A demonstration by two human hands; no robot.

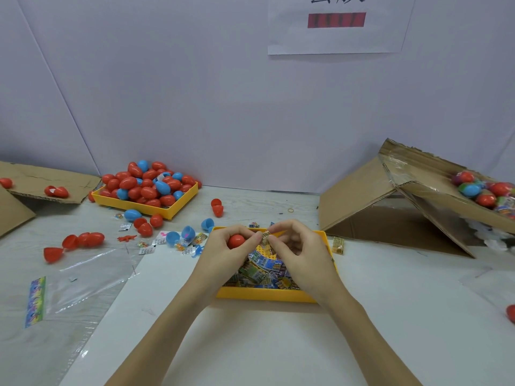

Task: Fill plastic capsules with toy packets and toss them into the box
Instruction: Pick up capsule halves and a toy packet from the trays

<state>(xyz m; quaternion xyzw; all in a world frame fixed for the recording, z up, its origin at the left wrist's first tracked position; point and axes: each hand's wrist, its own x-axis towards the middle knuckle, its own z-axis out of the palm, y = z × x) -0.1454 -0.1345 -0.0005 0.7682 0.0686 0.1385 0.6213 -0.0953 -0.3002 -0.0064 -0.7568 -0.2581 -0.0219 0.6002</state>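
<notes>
While held, glossy red capsule, small crinkled printed packet

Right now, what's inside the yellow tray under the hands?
The yellow tray holds a heap of small printed toy packets. The left hand and right hand cover both ends of the heap, and the tray floor is mostly hidden.

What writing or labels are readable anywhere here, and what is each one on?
White paper sheet on the wall: large dark characters, cut off by the top edge, unreadable; below them a red bar, its marks blurred.
Toy packets in the yellow tray: colourful print, too small to read.
Packet pinched by the right hand: too small.
Colourful strip on the clear bag: blurred.
Nothing reads clearly.
</notes>
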